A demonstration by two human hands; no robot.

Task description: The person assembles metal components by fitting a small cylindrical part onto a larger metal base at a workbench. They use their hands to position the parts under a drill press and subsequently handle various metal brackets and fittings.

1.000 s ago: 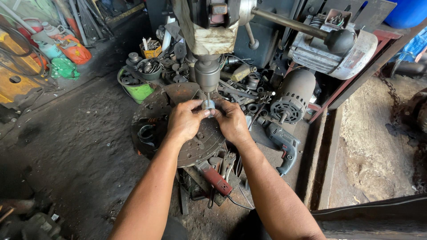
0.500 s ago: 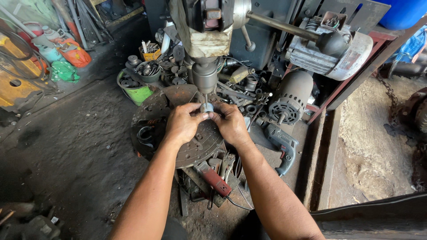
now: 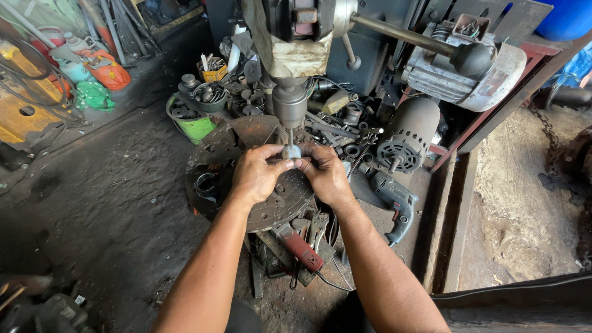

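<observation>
Both hands hold a small shiny metal part [image 3: 291,151] right under the drill bit of a drill press [image 3: 290,98]. My left hand [image 3: 258,174] pinches the part from the left; my right hand [image 3: 325,176] pinches it from the right. The bit's tip touches the top of the part. Beneath the hands lies a round rusty metal disc [image 3: 271,206] with several small holes, which rests on the press table. The lower side of the part is hidden by my fingers.
A grey electric motor [image 3: 406,132] and a hand drill [image 3: 394,200] lie to the right. A green tub of metal parts [image 3: 192,120] stands at left, with scrap heaped behind the press. A red-handled tool [image 3: 302,246] sits below the disc. A long press lever [image 3: 407,37] juts right.
The view has shifted slightly; my hands stay at the part under the bit, fingers adjusted a little closer around it.
</observation>
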